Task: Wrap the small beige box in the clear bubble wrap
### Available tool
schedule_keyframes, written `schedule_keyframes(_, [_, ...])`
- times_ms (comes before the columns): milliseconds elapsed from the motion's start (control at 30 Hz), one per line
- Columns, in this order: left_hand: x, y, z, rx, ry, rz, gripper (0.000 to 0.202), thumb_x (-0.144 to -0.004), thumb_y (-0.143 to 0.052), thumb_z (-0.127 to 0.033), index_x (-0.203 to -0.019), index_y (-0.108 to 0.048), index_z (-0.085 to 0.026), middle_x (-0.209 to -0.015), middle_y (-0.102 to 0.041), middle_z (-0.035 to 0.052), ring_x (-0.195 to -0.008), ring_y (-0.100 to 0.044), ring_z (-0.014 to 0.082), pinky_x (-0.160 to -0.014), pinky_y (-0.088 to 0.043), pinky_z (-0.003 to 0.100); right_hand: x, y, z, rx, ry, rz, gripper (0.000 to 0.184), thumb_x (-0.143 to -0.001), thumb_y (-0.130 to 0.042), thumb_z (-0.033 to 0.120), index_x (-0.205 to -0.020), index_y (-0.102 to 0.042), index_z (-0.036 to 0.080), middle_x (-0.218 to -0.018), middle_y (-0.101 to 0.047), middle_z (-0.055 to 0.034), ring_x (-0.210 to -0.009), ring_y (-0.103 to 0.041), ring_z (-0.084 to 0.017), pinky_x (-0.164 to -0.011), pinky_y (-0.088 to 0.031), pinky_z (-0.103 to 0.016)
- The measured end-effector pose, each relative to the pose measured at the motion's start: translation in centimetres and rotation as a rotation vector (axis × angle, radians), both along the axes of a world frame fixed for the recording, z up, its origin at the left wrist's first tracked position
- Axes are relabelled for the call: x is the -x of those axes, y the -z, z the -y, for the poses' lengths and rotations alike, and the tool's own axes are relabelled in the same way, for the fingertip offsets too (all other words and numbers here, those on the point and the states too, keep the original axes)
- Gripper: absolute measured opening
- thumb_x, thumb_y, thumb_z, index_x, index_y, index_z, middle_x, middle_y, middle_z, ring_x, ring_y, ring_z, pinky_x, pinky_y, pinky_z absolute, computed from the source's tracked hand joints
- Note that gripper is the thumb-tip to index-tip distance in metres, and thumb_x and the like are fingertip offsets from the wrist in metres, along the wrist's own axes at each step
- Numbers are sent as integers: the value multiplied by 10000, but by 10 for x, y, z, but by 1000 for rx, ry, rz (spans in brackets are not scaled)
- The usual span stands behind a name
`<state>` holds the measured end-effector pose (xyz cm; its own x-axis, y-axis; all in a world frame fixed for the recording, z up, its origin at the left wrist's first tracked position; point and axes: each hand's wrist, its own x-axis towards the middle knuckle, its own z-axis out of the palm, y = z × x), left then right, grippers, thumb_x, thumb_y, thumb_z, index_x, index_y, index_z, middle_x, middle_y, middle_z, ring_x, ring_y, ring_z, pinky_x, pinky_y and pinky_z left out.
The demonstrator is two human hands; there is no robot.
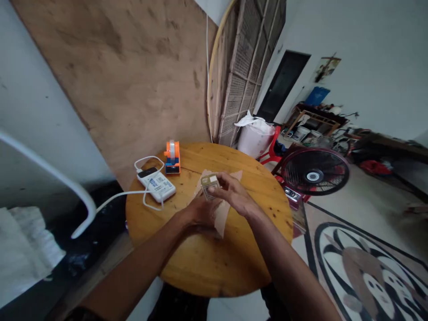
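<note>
A small flat tan box (209, 183) with a pale label is held over a sheet of brown paper (222, 213) on the round wooden table (200, 263). My right hand (234, 194) pinches the box from above with closed fingers. My left hand (200, 214) lies under it on the paper, its fingers curled at the box's lower edge. The paper's far corners (238, 174) stick out beyond my hands.
An orange and blue tape dispenser (172, 157) stands at the table's far side. A white power bank (156, 183) with a white cable lies to its left. A floor fan (314, 171), a white bucket (254, 136) and a red stool stand at the right.
</note>
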<state>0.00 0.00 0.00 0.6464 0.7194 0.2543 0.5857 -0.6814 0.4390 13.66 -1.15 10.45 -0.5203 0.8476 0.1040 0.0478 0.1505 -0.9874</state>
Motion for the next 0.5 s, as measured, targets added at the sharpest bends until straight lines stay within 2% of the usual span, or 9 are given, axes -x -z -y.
schedule_keyframes(133, [1,-2,1,-22,13,12,980,-576,-731,-554,-1415,-347,-223,-1494,-331,126,-1344,-299,372,-1114,-188,508,-15,41,-16,207,162,-18,349,-675,-730,407,-924,-624,186,-866,-639,-26,-794,-582,-170,-753,-444,-303])
schedule_keyframes(200, [3,-1,1,-4,9,-28,979,-584,-704,-607,-1413,-353,-224,-1478,-352,133,-1334,-311,375,-1117,-158,523,-32,51,-17,242,216,34,344,-674,-720,410,-914,-619,185,-877,-638,-31,-795,-579,-175,-727,-442,-298])
schedule_keyframes(300, [5,-1,0,28,-2,-65,947,-595,-676,-640,-1393,-383,-223,-1442,-392,134,-1336,-298,386,-1116,-142,538,-49,53,-13,204,183,126,336,-663,-726,382,-902,-599,183,-854,-626,-14,-787,-567,-168,-734,-431,-297])
schedule_keyframes(400, [8,-5,-5,83,25,-52,774,-654,-660,-450,-1345,-434,-183,-1371,-466,140,-1286,-374,367,-1094,-231,515,-55,56,-12,111,121,234,312,-676,-714,365,-886,-573,182,-831,-596,4,-775,-546,-159,-729,-421,-290])
schedule_keyframes(500, [13,-9,-10,170,46,49,523,-674,-540,-218,-1193,-552,-158,-1254,-571,111,-1179,-497,306,-1041,-355,448,-57,66,-15,-37,123,363,281,-711,-676,361,-895,-562,182,-812,-568,16,-749,-515,-147,-693,-409,-270])
